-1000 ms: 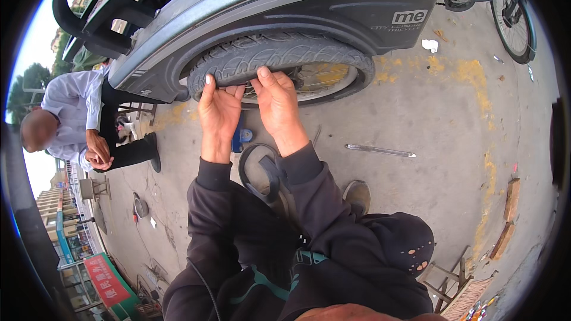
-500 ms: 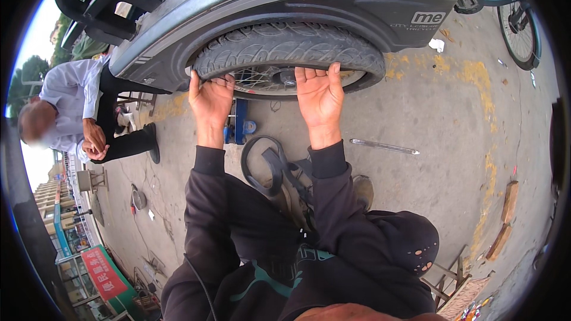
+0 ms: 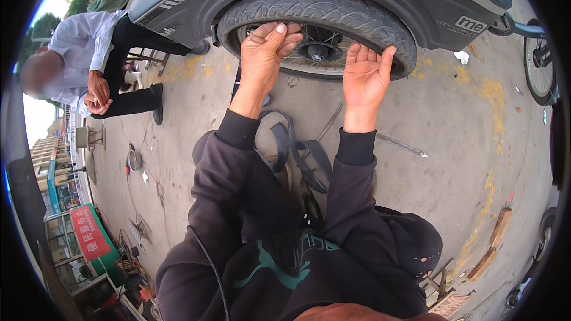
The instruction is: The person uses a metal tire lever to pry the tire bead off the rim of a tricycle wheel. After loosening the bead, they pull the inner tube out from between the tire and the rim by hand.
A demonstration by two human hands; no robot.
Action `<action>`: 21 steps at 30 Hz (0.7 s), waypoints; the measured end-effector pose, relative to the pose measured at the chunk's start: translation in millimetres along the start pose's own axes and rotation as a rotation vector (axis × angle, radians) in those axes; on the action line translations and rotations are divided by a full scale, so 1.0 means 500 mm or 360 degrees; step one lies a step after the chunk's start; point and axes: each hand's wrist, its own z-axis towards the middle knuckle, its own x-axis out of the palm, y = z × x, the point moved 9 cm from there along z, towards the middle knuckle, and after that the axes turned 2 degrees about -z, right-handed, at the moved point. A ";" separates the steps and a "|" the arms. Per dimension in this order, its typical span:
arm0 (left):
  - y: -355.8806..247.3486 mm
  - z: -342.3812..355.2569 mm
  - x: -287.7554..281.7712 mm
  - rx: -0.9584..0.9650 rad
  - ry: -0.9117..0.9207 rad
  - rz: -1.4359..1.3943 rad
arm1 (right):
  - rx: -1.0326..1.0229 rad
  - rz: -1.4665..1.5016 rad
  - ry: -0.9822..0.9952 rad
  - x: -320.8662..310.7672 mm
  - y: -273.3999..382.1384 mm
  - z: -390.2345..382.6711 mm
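A black treaded tyre (image 3: 315, 9) sits on the spoked wheel of a grey three-wheeler, under the curved wheel arch. My left hand (image 3: 262, 59) is closed at the tyre's near edge, left of the wheel hub (image 3: 317, 52), with its thumb pressed against the curled fingers. Right of the hub, my right hand (image 3: 365, 80) has its palm up. Its fingers curl at the tyre's edge and the thumb points up against the rubber. Between my forearms a black rubber strip (image 3: 285, 137) lies looped on the ground.
The vehicle's dark side panel (image 3: 434, 18) hangs over the wheel. A flat metal bar (image 3: 402, 145) lies on the concrete to the right. At left sits a person in a light shirt (image 3: 80, 38). Wooden blocks (image 3: 501, 227) and a bicycle wheel (image 3: 538, 62) are at far right.
Both hands have shifted rightward in view along with the wheel and vehicle. My left hand has turned, its thumb now over its fingers nearer the hub. My right hand keeps its palm-up grip.
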 end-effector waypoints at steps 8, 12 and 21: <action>0.189 -0.251 0.090 -0.0384 0.1985 0.2002 | 0.0036 -0.0048 0.0066 0.029 -0.011 0.012; 0.076 -0.094 0.034 0.0248 0.0629 0.2182 | 0.0038 -0.0052 0.0015 0.026 -0.006 0.007; 0.017 -0.004 0.130 0.0275 0.0413 0.0714 | 0.0056 -0.0096 0.0090 0.034 0.003 0.014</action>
